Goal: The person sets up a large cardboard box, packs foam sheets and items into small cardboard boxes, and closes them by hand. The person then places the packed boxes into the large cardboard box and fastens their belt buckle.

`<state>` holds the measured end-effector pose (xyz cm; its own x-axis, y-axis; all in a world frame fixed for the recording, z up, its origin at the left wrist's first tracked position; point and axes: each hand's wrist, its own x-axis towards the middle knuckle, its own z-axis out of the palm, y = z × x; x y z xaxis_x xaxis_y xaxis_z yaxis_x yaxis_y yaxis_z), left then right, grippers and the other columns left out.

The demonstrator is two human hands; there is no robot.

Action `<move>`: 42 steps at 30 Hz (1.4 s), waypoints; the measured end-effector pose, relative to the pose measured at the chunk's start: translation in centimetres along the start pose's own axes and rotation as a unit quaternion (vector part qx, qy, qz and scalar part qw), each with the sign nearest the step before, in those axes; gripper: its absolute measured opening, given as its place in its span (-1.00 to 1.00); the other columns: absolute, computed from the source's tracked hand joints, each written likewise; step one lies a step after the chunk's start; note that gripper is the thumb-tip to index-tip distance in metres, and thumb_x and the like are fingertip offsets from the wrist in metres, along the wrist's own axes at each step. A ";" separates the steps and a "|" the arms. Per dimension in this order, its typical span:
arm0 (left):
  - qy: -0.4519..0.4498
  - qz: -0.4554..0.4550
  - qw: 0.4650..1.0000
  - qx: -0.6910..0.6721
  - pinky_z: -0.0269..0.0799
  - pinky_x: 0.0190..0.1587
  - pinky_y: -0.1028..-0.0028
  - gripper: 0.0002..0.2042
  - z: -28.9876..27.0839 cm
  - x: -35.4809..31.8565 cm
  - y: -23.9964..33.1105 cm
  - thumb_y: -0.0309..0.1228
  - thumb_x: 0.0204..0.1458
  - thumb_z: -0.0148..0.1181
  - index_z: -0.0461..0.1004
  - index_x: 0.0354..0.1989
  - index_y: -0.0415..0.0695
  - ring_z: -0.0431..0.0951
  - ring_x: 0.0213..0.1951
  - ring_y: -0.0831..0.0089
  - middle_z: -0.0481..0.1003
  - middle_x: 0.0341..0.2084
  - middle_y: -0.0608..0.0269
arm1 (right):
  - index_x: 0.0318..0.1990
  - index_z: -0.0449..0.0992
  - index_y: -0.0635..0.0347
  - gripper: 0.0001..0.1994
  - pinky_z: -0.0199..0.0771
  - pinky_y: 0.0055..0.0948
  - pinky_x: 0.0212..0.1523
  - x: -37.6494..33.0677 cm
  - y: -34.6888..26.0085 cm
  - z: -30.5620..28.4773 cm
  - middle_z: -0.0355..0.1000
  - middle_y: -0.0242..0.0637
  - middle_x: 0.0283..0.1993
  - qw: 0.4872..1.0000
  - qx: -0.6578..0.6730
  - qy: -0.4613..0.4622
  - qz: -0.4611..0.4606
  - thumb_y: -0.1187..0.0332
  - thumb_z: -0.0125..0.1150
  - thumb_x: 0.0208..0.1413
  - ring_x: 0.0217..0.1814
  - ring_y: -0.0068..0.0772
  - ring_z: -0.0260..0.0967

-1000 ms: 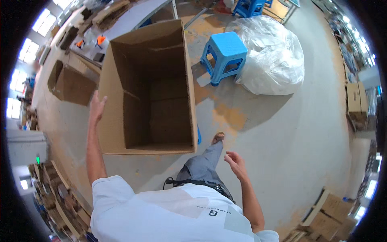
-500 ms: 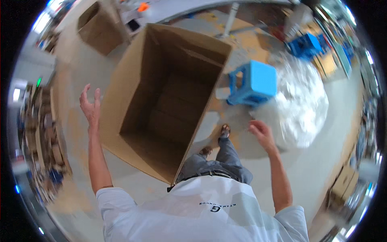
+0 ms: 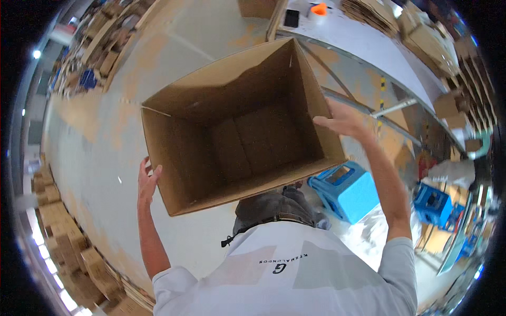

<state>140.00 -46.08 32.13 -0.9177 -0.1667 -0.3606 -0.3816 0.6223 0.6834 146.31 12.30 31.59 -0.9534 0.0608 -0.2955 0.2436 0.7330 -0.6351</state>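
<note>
Head view: the left hand (image 3: pixel 147 183) and right hand (image 3: pixel 346 120) each grip one side of the cardboard box (image 3: pixel 253 138), ahead of the torso (image 3: pixel 279 253); it appears formed and lifted, unclosed, nothing visible inside.

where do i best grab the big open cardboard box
Probably hold the cardboard box high on its two shorter walls, coming from left and right: it is wide, and its open top leaves thin edges for thumbs to hook over. The right hand is at one such edge, the left hand by the other.
</note>
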 end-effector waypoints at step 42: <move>0.371 -0.215 0.809 -0.402 0.42 0.13 0.25 -0.15 32.7 -17.4 17.3 -0.59 -0.14 0.16 -0.03 0.43 -0.08 0.43 0.11 0.20 0.39 0.07 0.05 | 0.30 0.31 0.29 -0.21 0.39 -0.20 0.22 36.1 -12.5 -3.3 0.39 0.06 0.25 0.826 -0.172 -0.149 -0.516 -0.09 0.32 0.02 0.24 -0.02 0.39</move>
<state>153.02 -7.42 29.50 -0.3807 -0.8345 -0.3984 -0.3570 -0.2647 0.8958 108.28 7.53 31.23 -0.5230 -0.8484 0.0818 -0.7850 0.4421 -0.4340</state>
